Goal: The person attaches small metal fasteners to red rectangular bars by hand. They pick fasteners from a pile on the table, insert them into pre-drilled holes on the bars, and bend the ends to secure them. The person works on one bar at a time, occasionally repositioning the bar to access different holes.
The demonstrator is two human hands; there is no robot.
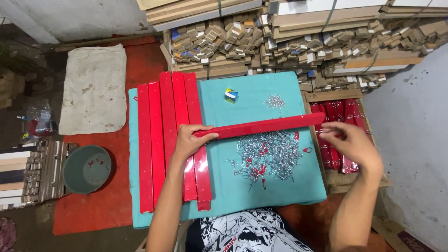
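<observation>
My left hand [191,140] grips the left end of a long red strip [261,127] held crosswise above a teal cloth [252,107]. My right hand [349,142] is at the strip's right end, fingers curled near it, over a wooden crate [332,95] of red strips fitted with metal hooks. Several more red strips [163,140] lie side by side lengthwise on the cloth's left part. A pile of small silver screw hooks [268,156] lies under the held strip, with a smaller heap [275,101] farther back.
A small blue, yellow and white box [231,95] sits on the cloth. A grey bucket [87,169] and a dirty white sack [94,88] lie left on the red floor. Stacked wood offcuts [298,42] fill the back. A grey wall [415,140] is on the right.
</observation>
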